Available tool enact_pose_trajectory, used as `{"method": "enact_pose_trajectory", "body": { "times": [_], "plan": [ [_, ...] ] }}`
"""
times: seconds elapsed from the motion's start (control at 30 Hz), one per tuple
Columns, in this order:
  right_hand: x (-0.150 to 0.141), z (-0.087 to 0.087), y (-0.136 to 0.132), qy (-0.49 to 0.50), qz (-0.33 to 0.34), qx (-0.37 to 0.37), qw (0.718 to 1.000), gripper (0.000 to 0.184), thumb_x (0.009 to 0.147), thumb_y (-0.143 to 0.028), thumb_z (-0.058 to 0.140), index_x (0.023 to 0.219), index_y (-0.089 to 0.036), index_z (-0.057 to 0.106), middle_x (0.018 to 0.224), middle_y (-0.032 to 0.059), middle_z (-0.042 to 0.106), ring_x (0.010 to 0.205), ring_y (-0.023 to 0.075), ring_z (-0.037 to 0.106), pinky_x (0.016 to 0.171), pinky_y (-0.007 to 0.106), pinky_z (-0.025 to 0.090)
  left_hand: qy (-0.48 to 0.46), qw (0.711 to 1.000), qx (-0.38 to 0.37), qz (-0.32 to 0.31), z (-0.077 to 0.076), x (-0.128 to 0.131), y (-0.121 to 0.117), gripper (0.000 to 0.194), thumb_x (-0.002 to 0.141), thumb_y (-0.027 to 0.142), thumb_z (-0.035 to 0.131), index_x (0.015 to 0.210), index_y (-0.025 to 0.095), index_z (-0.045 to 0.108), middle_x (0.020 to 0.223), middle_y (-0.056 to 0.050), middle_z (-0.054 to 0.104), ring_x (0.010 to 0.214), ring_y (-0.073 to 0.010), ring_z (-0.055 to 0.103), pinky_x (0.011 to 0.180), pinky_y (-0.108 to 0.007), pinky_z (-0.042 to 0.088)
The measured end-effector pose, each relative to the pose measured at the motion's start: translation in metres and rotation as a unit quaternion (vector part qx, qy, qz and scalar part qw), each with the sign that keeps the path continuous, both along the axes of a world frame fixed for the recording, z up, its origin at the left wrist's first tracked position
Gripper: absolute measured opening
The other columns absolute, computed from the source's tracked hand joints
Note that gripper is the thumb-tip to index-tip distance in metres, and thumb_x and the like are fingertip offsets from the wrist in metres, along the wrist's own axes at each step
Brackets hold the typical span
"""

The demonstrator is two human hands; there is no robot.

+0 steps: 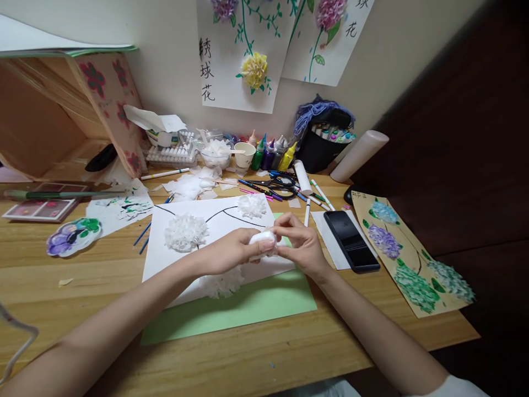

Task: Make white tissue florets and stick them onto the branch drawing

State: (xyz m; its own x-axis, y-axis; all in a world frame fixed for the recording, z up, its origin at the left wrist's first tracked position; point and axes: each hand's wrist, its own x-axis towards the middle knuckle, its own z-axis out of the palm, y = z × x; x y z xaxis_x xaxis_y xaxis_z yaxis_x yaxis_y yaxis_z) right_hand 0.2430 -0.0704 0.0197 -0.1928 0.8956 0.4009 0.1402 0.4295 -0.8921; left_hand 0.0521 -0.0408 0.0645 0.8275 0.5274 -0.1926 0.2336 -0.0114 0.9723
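Note:
My left hand (237, 251) is closed round a small white rounded thing (263, 241), whose exact kind I cannot make out. From the right, the bent fingers of my right hand (301, 242) pinch at its end; thin white bits show near the fingertips. Both hands are over a white sheet of paper (173, 286) with black stems drawn on it. Ruffled white paper flowers sit on that sheet: a large one (185, 231), a smaller one (252, 205) and one partly hidden under my left wrist (222, 283). Beneath lies a green sheet (248, 306).
Behind the sheet are white paper scraps (190, 184), black scissors (281, 184), a paper cup (244, 155) and several paint bottles (268, 154). A phone (351, 241) and a finished flower picture (413, 259) lie to the right. At left are a painted palette (74, 236) and a box (103, 110).

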Motion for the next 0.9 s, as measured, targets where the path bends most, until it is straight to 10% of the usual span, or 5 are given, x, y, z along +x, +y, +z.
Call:
{"method": "enact_pose_trajectory", "body": {
  "times": [0.17, 0.43, 0.67, 0.9],
  "plan": [
    [-0.005, 0.003, -0.001, -0.027, 0.005, 0.000, 1.000, 0.024, 0.068, -0.021, 0.073, 0.091, -0.025, 0.071, 0.086, 0.0030, 0.053, 0.082, 0.0142, 0.053, 0.068, 0.028, 0.050, 0.045, 0.999, -0.004, -0.012, 0.001, -0.003, 0.002, 0.042, 0.083, 0.056, 0.041, 0.074, 0.016, 0.049, 0.061, 0.003, 0.043, 0.055, -0.0090, 0.035, 0.053, -0.023, 0.029],
    [-0.005, 0.004, 0.003, 0.081, -0.113, -0.132, 0.981, 0.019, 0.068, -0.026, 0.072, 0.085, -0.020, 0.067, 0.084, 0.0027, 0.068, 0.076, 0.0149, 0.065, 0.066, 0.028, 0.057, 0.082, 0.955, 0.245, 0.144, -0.013, 0.003, 0.006, 0.029, 0.086, 0.042, 0.042, 0.097, 0.018, 0.053, 0.098, -0.006, 0.055, 0.093, -0.0191, 0.051, 0.081, -0.032, 0.042],
    [-0.017, 0.008, -0.015, -0.100, -0.237, 0.090, 0.962, 0.007, 0.076, -0.015, 0.061, 0.080, -0.020, 0.060, 0.075, 0.0005, 0.062, 0.067, 0.0113, 0.061, 0.060, 0.023, 0.055, 0.227, 0.832, 0.419, 0.283, -0.001, 0.018, -0.032, 0.037, 0.084, 0.052, 0.041, 0.091, 0.016, 0.046, 0.094, -0.010, 0.049, 0.088, -0.0233, 0.051, 0.076, -0.037, 0.043],
    [-0.024, 0.009, -0.026, -0.186, -0.230, 0.190, 0.936, 0.017, 0.078, -0.010, 0.055, 0.087, -0.024, 0.056, 0.072, -0.0003, 0.059, 0.062, 0.0120, 0.058, 0.060, 0.025, 0.052, 0.325, 0.840, 0.372, 0.225, 0.010, 0.018, -0.032, 0.023, 0.086, 0.037, 0.036, 0.078, 0.019, 0.047, 0.074, -0.005, 0.055, 0.065, -0.0190, 0.052, 0.056, -0.029, 0.034]
  ]
}}
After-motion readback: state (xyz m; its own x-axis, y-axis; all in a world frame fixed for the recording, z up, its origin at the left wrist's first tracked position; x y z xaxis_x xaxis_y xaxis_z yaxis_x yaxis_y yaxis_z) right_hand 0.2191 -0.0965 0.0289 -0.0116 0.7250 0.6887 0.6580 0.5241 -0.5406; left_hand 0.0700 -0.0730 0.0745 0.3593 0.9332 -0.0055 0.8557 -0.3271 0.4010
